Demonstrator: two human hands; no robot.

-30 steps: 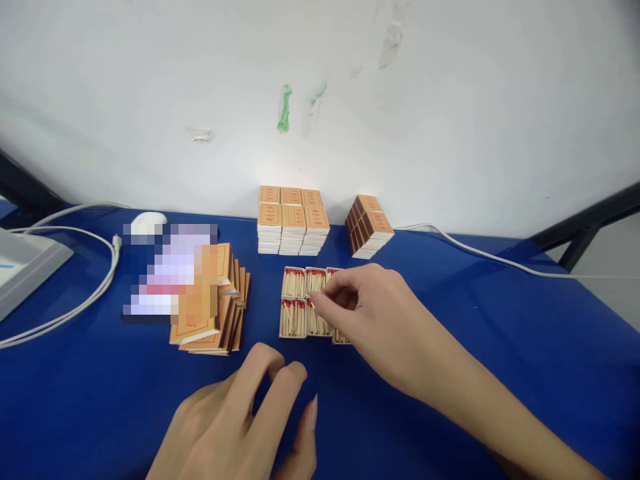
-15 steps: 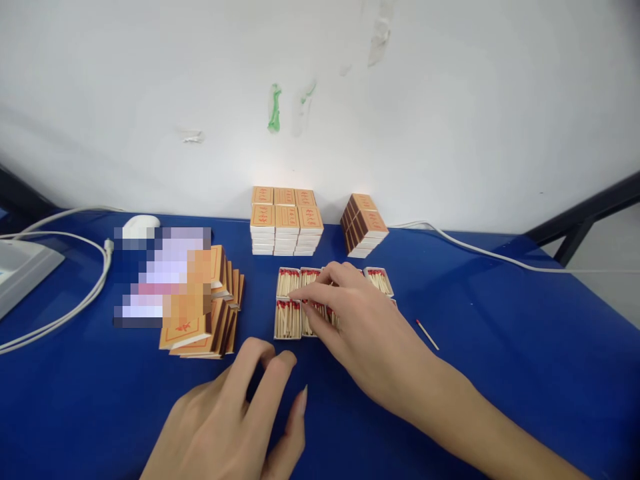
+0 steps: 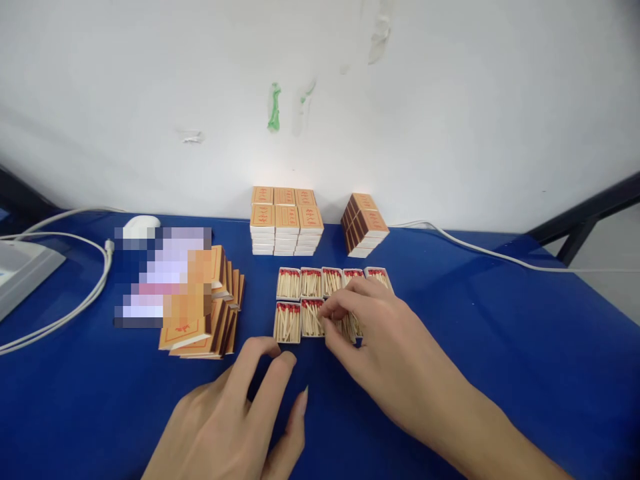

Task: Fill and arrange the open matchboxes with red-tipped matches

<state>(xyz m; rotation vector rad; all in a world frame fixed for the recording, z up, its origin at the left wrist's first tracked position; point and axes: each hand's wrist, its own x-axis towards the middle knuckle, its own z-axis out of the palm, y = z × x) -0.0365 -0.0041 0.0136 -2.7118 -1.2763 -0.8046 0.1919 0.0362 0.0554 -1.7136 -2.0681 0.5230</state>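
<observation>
Two rows of small open matchbox trays filled with red-tipped matches (image 3: 289, 285) lie on the blue table. Over the right part of these rows is my right hand (image 3: 375, 327), its thumb and index fingertips nearly together at the right edge of a front-row matchbox tray (image 3: 312, 319). Whatever those fingertips hold is too small or hidden to make out; some trays are partly covered by this hand. My left hand (image 3: 235, 407) hovers or rests nearer to me, fingers bent and apart, holding nothing. To its upper left are piled orange matchbox sleeves (image 3: 220, 327).
Stacked matchboxes (image 3: 287, 227) stand against the wall, with a smaller stack (image 3: 365, 227) to their right. A blurred-out phone-like object (image 3: 170, 273), a white mouse (image 3: 141, 227) and white cables (image 3: 95, 287) lie left. Another cable (image 3: 480, 253) runs along the right.
My right hand has moved right and slightly toward me, uncovering more trays on the left. The loose match on the right is now hidden by it. My left hand stays put.
</observation>
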